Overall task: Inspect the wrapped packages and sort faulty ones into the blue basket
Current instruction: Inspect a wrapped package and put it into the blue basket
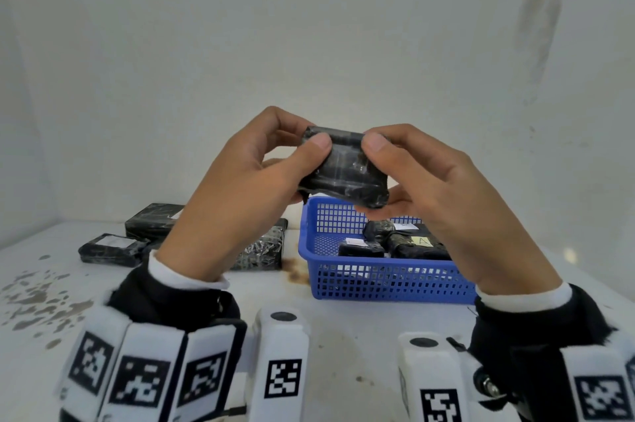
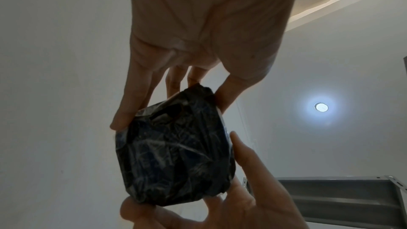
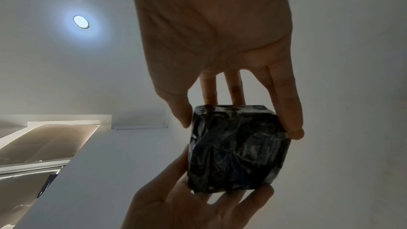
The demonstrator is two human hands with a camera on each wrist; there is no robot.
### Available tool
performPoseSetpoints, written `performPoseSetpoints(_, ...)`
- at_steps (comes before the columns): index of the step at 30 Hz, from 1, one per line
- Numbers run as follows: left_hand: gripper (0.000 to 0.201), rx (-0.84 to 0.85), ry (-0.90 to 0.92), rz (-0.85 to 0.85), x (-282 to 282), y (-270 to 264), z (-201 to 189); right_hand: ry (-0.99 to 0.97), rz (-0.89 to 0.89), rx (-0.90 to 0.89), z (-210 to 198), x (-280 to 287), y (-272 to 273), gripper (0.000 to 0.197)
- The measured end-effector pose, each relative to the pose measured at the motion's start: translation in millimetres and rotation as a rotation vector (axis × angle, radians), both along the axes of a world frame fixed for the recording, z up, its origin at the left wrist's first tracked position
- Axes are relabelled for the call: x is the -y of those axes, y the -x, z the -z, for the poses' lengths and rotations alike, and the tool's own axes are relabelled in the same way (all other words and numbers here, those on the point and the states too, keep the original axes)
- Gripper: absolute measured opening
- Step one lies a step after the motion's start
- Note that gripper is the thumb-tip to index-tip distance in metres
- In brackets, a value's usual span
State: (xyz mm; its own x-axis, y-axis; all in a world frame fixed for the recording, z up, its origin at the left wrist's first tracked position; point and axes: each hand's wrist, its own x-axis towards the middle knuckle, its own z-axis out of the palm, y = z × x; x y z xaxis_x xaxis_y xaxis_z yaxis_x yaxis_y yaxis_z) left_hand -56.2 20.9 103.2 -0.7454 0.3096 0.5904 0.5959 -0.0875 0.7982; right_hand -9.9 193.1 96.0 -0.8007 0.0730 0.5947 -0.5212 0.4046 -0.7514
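I hold one black plastic-wrapped package (image 1: 343,170) up in front of me with both hands, above the far rim of the blue basket (image 1: 378,280). My left hand (image 1: 292,146) pinches its left end, thumb on the near face and fingers behind. My right hand (image 1: 405,164) grips the right end, thumb on top and fingers underneath. In the left wrist view the package (image 2: 176,154) shows crinkled wrap with a dark fold or hole near its upper edge. The right wrist view shows the package (image 3: 237,149) between both hands. The basket holds labelled black packages (image 1: 409,244).
Three black wrapped packages lie on the white table at the left: one at the front (image 1: 106,249), one behind it (image 1: 151,220), one beside the basket (image 1: 261,251). The table (image 1: 343,335) carries stains and a rust mark. A white wall stands close behind.
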Motion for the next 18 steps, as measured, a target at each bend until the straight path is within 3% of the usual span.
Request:
performPoseSetpoints(4,0.011,-0.007,-0.003,-0.016,-2.3,-3.4,-0.4,-0.010,-0.008,-0.012,-0.1,0.8,-0.2,0.030)
performPoseSetpoints(8,0.051,0.082,0.033,-0.022,-3.3,-4.9,-0.7,-0.033,-0.035,-0.040,-2.3,-0.6,-7.5,0.019)
performPoseSetpoints(9,0.050,0.128,0.039,-0.022,-3.5,-4.7,-0.8,-0.043,-0.026,-0.058,-2.8,-1.8,-8.6,0.019)
performPoseSetpoints(12,0.025,0.239,-0.018,0.024,-4.6,-3.0,-1.7,-0.055,-0.005,-0.094,-2.9,-6.1,-7.4,0.027)
performPoseSetpoints(14,0.028,0.237,-0.064,0.033,-4.0,-0.7,-1.7,-0.010,-0.035,-0.115,-3.7,-4.0,-7.9,0.031)
performPoseSetpoints(18,0.036,0.174,-0.102,0.011,-3.9,0.2,0.5,0.041,-0.003,-0.097,-3.3,-1.7,-7.5,0.061)
